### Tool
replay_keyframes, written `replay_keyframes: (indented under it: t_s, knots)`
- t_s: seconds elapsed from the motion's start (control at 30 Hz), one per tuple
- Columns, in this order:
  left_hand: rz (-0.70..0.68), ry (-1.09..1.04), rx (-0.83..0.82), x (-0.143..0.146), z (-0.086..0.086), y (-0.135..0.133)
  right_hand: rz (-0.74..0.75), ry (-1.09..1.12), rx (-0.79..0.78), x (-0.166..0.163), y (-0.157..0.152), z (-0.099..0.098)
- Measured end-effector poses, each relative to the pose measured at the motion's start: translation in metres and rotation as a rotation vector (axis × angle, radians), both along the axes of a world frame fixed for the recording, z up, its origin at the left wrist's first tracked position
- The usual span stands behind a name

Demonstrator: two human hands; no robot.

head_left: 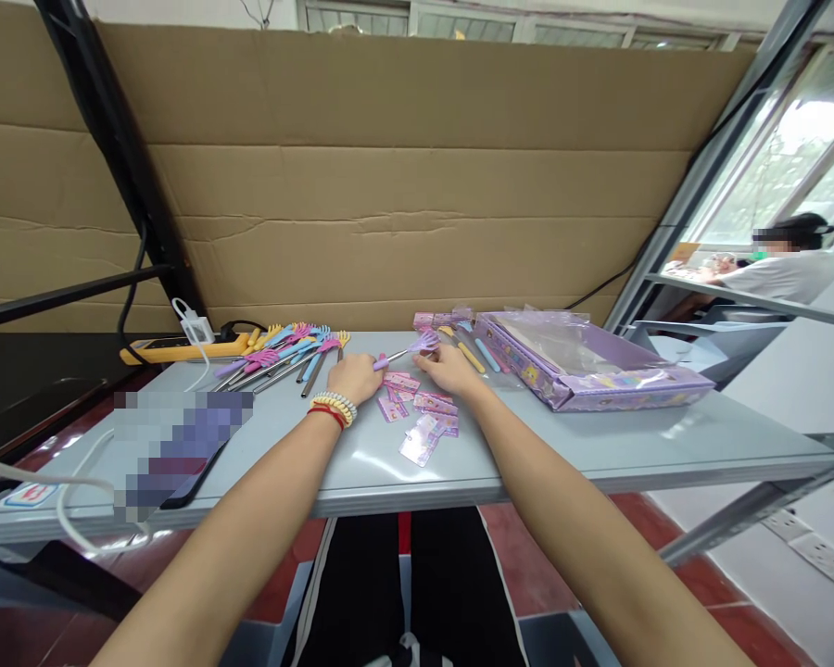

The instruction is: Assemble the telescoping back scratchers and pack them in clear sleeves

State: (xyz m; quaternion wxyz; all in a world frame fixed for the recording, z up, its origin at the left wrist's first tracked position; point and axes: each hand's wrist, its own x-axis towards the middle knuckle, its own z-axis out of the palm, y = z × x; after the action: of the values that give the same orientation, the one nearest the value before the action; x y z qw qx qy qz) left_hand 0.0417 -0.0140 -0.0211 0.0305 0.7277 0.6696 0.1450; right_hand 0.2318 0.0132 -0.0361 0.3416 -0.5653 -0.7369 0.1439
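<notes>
My left hand (354, 378) is closed round the purple handle of a telescopic back scratcher (395, 358). Its metal shaft points right and ends in a purple claw head (425, 342). At that head, the bent fingers of my right hand (451, 369) pinch the scratcher, though the fingertips are partly hidden. Several small pink and purple printed cards (423, 437) lie scattered between and below my hands. Left of my left hand is a pile of back scratchers (284, 357) with yellow, pink and blue claws. Just beyond my right hand lie yellow and blue scratchers (467, 350) in clear plastic.
A purple display box (598, 394) with clear film stands on the right of the grey table (570, 454). A blurred-out phone (187, 454), a white cable (76, 482) and a yellow power strip (187, 349) are left. Cardboard (417, 185) walls the back. Another person (792, 269) sits far right.
</notes>
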Motion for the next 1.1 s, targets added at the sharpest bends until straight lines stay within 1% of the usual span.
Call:
replay_keyframes:
  t_s: [0.13, 0.33, 0.5, 0.63, 0.73, 0.9, 1.1]
  knots:
    - [0.030, 0.020, 0.013, 0.002, -0.001, 0.002, 0.017, 0.032, 0.011, -0.001, -0.002, 0.001]
    - [0.095, 0.070, 0.057, -0.002, -0.001, 0.004, 0.022, 0.041, 0.030, -0.003, -0.005, 0.002]
    - [0.188, 0.048, 0.069, -0.017, 0.002, 0.003, 0.039, 0.019, -0.041, -0.006, -0.009, 0.005]
    - [0.249, 0.002, 0.040, -0.031, 0.003, 0.005, 0.045, 0.030, -0.062, -0.007, -0.008, 0.005]
    - [0.267, -0.004, 0.037, -0.034, 0.005, 0.007, 0.059, 0.044, -0.059, -0.006, -0.007, 0.002]
    - [0.209, -0.052, 0.101, -0.024, 0.006, 0.005, 0.071, 0.043, -0.066, -0.006, -0.007, 0.002]
    - [0.039, -0.131, 0.141, -0.013, 0.005, 0.004, 0.086, 0.027, -0.084, -0.008, -0.011, 0.005]
